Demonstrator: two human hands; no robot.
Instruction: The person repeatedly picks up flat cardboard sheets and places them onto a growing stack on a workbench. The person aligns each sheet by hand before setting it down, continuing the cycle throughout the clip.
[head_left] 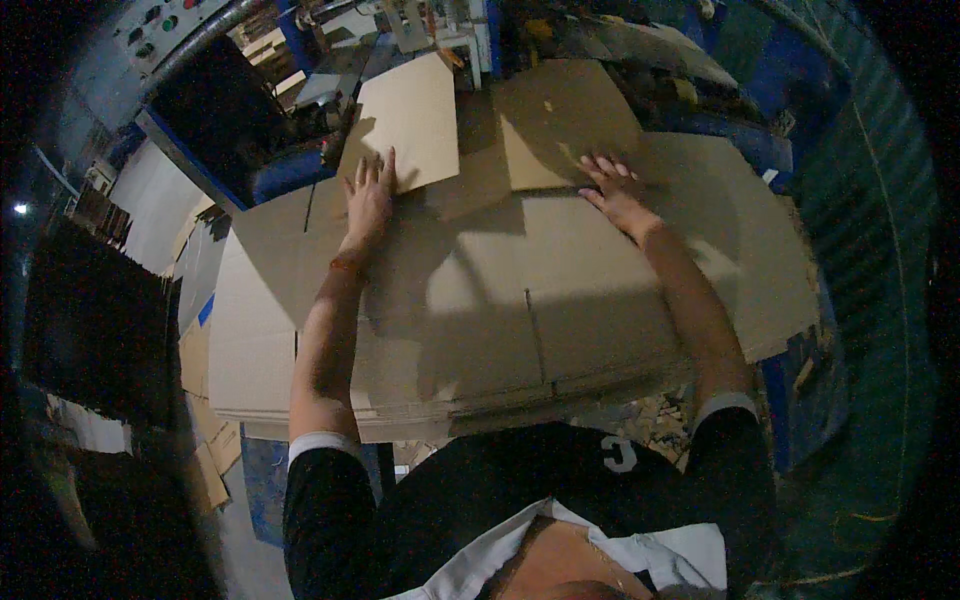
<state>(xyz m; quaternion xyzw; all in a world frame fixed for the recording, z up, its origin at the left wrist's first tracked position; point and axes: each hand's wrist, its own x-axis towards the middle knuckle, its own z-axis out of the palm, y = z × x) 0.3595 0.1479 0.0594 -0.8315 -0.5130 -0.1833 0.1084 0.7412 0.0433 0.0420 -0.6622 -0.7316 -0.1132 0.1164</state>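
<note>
1. Atop the far part of the cardboard stack (pixel 600 330): left panel (pixel 415 115) and right panel (pixel 560 125), side by side, a gap between.
2. Left hand (pixel 370 200): fingers spread wide, laid on the left panel's near edge.
3. Right hand (pixel 622 200): fingers fanned at the right panel's near right corner; no closed grip observed, thumb contact cannot be told.
4. Beyond the stack: blue machine frame (pixel 285 178). Below its near edge: cardboard scraps (pixel 650 420).
5. Risk, as judged: uneven pressure could skew either panel; a far edge catching the machinery could crease it.
</note>
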